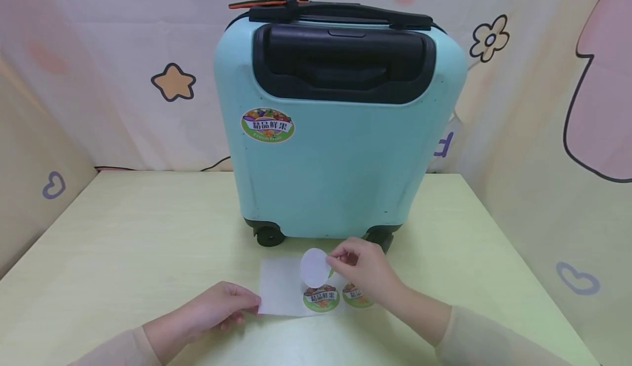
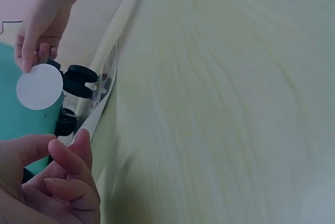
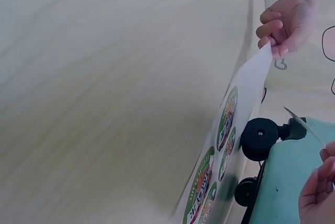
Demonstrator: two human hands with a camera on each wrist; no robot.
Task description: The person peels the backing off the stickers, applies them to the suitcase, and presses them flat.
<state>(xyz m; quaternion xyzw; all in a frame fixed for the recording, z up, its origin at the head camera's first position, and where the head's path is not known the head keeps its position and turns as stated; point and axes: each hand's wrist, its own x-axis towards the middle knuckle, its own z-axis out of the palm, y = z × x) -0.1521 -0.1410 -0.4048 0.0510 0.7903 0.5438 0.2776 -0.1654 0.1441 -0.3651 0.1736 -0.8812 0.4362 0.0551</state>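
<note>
My right hand (image 1: 367,270) pinches a round sticker (image 1: 315,268) by its edge, its plain white back facing up toward the head camera. Beneath it is a white sticker sheet (image 1: 278,286), which my left hand (image 1: 217,308) holds by the near left corner between thumb and fingers. Printed fruit stickers (image 1: 321,298) remain on the sheet's right part, some partly covered by the right hand. In the right wrist view, the sheet (image 3: 254,72) slopes up off the table at the held corner. The peeled sticker (image 2: 39,87) shows whole in the left wrist view.
A light-blue suitcase (image 1: 336,163) stands upright on the table just behind the sheet, on black wheels (image 1: 270,236). One oval fruit sticker (image 1: 268,125) is on its upper left front. The pale wooden table (image 1: 148,229) is backed by a patterned cloth (image 1: 123,80).
</note>
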